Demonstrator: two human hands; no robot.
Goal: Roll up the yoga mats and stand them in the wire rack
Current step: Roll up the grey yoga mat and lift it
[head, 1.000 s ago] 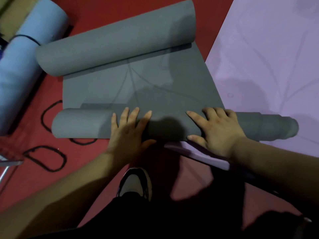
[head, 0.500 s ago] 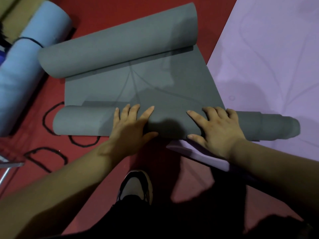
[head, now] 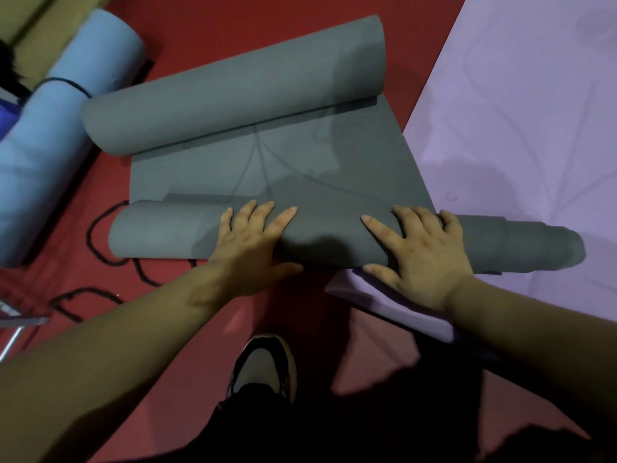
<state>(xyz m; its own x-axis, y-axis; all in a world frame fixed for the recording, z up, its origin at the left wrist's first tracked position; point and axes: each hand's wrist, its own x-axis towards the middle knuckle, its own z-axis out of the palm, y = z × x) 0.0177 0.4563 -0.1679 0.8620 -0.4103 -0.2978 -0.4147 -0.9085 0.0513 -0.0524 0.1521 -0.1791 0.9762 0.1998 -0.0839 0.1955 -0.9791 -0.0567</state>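
Observation:
A grey yoga mat (head: 300,175) lies on the red floor, rolled at both ends. The near roll (head: 160,233) runs left to right and pokes out unevenly at its right end (head: 534,248). The far roll (head: 233,88) curls back on itself. My left hand (head: 250,248) presses flat on the near roll, fingers spread. My right hand (head: 420,252) presses flat on the same roll further right. A lilac mat (head: 517,111) lies spread out on the right. A light blue rolled mat (head: 50,128) lies at the far left. No wire rack shows.
A black cord (head: 96,242) loops on the red floor (head: 207,329) left of the near roll. My shoe (head: 263,365) stands just behind the hands. A metal frame piece (head: 16,325) shows at the left edge. The lilac mat's near corner (head: 384,295) is folded under my right wrist.
Both hands have pushed the near roll slightly away from me, so the flat grey stretch between the two rolls is a little shorter.

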